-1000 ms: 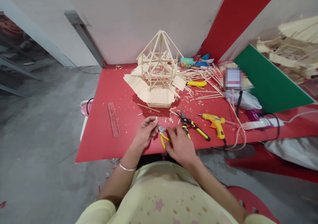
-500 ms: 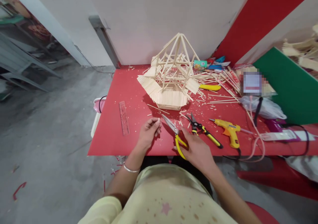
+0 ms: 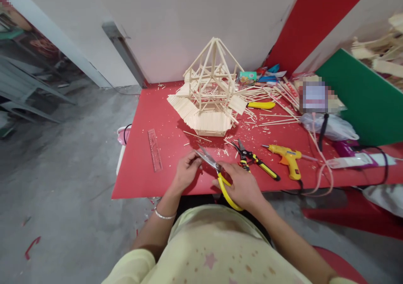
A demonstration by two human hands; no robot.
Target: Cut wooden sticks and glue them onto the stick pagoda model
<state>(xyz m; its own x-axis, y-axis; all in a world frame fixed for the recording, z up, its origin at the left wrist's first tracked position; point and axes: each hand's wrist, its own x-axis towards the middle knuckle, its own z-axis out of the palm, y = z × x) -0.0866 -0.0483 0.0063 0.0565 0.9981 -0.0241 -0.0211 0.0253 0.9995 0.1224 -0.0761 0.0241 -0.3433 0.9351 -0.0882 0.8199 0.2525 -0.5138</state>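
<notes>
My right hand (image 3: 242, 184) grips yellow-handled scissors (image 3: 209, 160), their blades parted and pointing up and left. The blade tips reach the fingertips of my left hand (image 3: 185, 173), which is closed in a pinch. A short pale wooden stick is held there, now mostly hidden by the fingers and blades. Just beyond my hands stands a model house frame built of thin wooden sticks (image 3: 213, 123), with slatted panels around its base and a pointed, open-beamed top.
On the red table (image 3: 132, 166) lie a clear ruler (image 3: 154, 150), black-and-yellow pruning shears (image 3: 262, 168), a yellow glue gun (image 3: 289, 160) and a yellow-handled tool (image 3: 261, 105). Loose sticks (image 3: 280, 123) and cut bits are scattered about. A green board (image 3: 359, 99) leans at the right.
The scissors have moved left with my right hand, and their blades have opened at my left fingertips. The view has shifted slightly.
</notes>
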